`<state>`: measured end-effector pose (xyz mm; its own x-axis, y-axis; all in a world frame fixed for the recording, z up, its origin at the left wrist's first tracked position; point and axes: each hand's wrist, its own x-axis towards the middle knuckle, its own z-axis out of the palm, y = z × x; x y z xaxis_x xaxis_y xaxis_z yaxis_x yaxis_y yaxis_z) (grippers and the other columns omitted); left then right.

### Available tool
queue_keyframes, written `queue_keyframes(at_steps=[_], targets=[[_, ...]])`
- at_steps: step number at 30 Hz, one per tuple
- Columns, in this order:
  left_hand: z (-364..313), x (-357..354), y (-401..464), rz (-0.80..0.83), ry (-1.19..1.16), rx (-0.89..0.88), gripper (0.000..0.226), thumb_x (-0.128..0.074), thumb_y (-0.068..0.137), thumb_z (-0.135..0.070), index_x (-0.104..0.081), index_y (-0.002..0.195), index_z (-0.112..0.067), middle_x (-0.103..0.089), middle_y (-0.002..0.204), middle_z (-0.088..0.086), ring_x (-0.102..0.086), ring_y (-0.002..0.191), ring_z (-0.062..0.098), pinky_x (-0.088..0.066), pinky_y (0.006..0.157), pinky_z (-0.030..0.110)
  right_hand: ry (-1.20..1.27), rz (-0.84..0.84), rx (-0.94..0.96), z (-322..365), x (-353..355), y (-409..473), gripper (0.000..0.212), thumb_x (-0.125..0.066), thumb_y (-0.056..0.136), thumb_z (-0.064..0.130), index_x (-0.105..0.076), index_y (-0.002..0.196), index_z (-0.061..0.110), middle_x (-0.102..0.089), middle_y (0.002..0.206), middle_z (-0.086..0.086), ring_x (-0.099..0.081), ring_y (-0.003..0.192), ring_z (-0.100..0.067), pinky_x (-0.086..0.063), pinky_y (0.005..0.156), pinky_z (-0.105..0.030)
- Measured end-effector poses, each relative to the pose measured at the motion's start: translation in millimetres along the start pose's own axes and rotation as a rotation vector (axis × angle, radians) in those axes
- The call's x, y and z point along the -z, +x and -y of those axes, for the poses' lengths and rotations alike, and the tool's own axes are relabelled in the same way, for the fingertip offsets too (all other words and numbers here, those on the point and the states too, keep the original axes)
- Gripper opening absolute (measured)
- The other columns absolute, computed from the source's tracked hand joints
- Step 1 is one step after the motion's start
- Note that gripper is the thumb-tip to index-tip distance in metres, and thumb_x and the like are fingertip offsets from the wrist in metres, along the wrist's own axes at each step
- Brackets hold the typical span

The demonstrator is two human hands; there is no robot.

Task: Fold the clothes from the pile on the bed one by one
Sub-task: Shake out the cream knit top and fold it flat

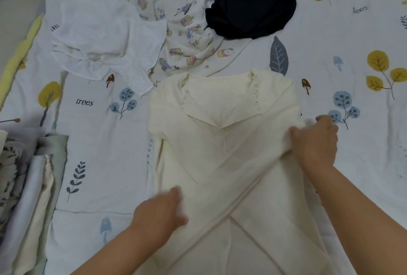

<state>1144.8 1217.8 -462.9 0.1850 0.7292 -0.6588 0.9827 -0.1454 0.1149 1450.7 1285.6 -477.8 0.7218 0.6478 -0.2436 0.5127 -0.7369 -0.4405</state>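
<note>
Both hands on cream cardigan (220, 164), right hand (315, 142) gripping its edge

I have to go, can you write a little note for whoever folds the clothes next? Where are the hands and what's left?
Left hand: flat on the cream cardigan, near its left edge.
Right hand: grips the cardigan's right edge.
Cardigan lies spread on the bed, sleeves crossed over its front, not yet folded up.
Done: stack of folded clothes at the left.
Left: white top, cartoon-print cloth and dark garment, all still crumpled at the far side.
</note>
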Motion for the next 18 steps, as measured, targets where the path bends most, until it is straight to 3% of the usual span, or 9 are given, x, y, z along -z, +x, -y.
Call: queue_keyframes(at_steps=[2,5,7,9,12,14,18], targets=[[-13.8,5.3,-0.1,-0.133,0.176,-0.013,0.045,-0.055,0.085,-0.051,-0.041,0.117,-0.023,-0.056,0.105,-0.003,-0.059,0.096,0.019,-0.043,0.067,0.028,-0.033,-0.039,0.16,7.7,-1.5,9.1,0.053,-0.055,0.089,0.022,-0.035,0.136,0.008,-0.04,0.133,-0.019,-0.038,0.122,-0.036,-0.035,0.096,-0.045],[-12.1,21.1,16.9,-0.584,0.071,-0.138,0.038,-0.084,0.063,-0.021,-0.062,0.089,-0.003,-0.059,0.077,0.013,-0.06,0.066,0.033,-0.048,0.049,0.035,-0.005,0.054,0.167,23.4,-8.0,30.0,0.051,-0.048,0.095,0.026,-0.032,0.14,0.007,-0.041,0.136,-0.02,-0.038,0.125,-0.037,-0.033,0.1,-0.048],[-4.1,40.3,44.3,-0.711,-0.168,-0.002,0.032,-0.074,0.074,-0.011,-0.06,0.099,0.003,-0.057,0.091,0.023,-0.056,0.083,0.041,-0.047,0.068,0.044,0.014,0.105,0.122,31.0,-12.6,45.7,0.05,-0.046,0.096,0.027,-0.033,0.138,0.003,-0.045,0.133,-0.023,-0.041,0.123,-0.04,-0.034,0.097,-0.046],[6.2,60.9,80.5,-0.701,-0.426,0.267,0.042,-0.059,0.089,-0.02,-0.048,0.122,0.003,-0.049,0.117,0.027,-0.046,0.11,0.042,-0.037,0.09,0.045,-0.012,0.139,0.12,33.6,-16.8,58.9,0.043,-0.046,0.096,0.026,-0.04,0.129,-0.001,-0.051,0.124,-0.025,-0.047,0.114,-0.039,-0.037,0.088,-0.042],[22.5,84.5,133.9,-0.533,-0.828,0.492,0.062,-0.058,0.09,-0.03,-0.032,0.137,-0.001,-0.042,0.136,0.022,-0.041,0.125,0.036,-0.034,0.101,0.041,-0.064,0.161,0.206,31.7,-22.2,71.5,0.023,-0.045,0.096,0.022,-0.047,0.104,0.001,-0.057,0.106,-0.025,-0.048,0.086,-0.033,-0.033,0.07,-0.036],[33.1,90.0,157.0,-0.464,-0.828,0.472,0.056,-0.063,0.087,-0.022,-0.037,0.132,0.0,-0.049,0.13,0.019,-0.048,0.119,0.034,-0.038,0.095,0.038,-0.12,0.145,0.278,29.2,-23.1,79.9,0.017,-0.043,0.097,0.022,-0.043,0.097,0.005,-0.057,0.1,-0.026,-0.046,0.08,-0.031,-0.03,0.068,-0.036],[46.0,95.8,166.4,-0.67,-0.643,0.371,0.036,-0.06,0.087,-0.013,-0.044,0.119,-0.007,-0.056,0.104,0.013,-0.05,0.088,0.026,-0.034,0.072,0.032,-0.119,-0.048,0.235,22.2,-16.1,101.6,0.026,-0.042,0.098,0.021,-0.043,0.109,-0.003,-0.056,0.104,-0.032,-0.053,0.096,-0.046,-0.03,0.066,-0.04]])
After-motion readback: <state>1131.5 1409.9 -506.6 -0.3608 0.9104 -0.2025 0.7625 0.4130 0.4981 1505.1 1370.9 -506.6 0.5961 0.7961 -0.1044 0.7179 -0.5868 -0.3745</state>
